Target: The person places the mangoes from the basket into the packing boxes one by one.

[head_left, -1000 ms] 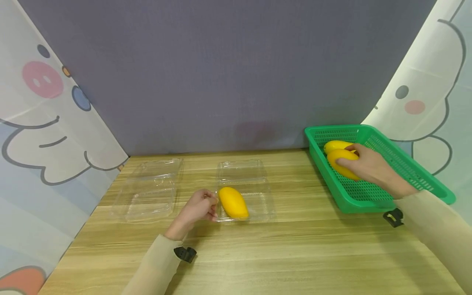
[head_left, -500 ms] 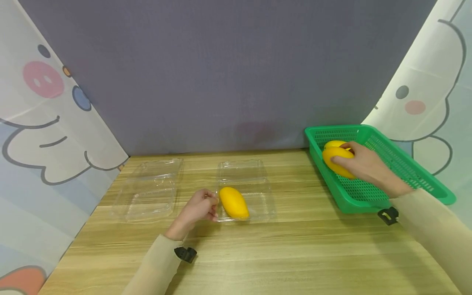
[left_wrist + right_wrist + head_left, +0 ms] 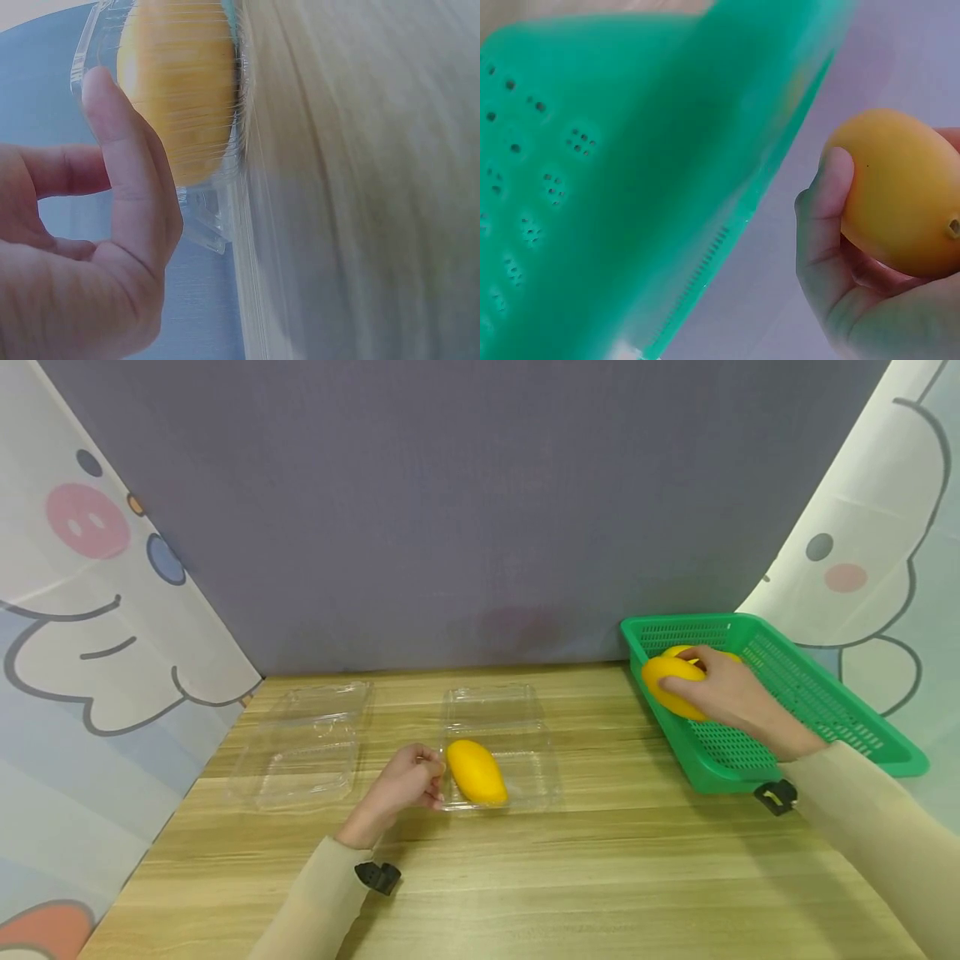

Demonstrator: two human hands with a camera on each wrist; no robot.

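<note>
My right hand [image 3: 731, 693] grips a yellow mango [image 3: 662, 689] over the left rim of the green basket [image 3: 750, 781]. In the right wrist view the thumb and fingers wrap around this mango [image 3: 900, 187], beside the basket wall. More yellow fruit [image 3: 677, 651] lies in the basket, partly hidden behind the held one. Another mango [image 3: 476, 772] lies in the left side of an open clear plastic clamshell container [image 3: 491, 706]. My left hand [image 3: 405, 781] holds that container's front left edge. In the left wrist view a fingertip [image 3: 97, 86] sits right at its clear rim.
A second open clear clamshell container [image 3: 307, 760] stands to the left on the wooden table [image 3: 540, 893]. A grey panel [image 3: 480, 510] rises along the back, with cartoon-printed sheets on both sides.
My right hand has carried the mango left and slightly up, from inside the basket to over its left rim. My left hand and the containers have stayed put.
</note>
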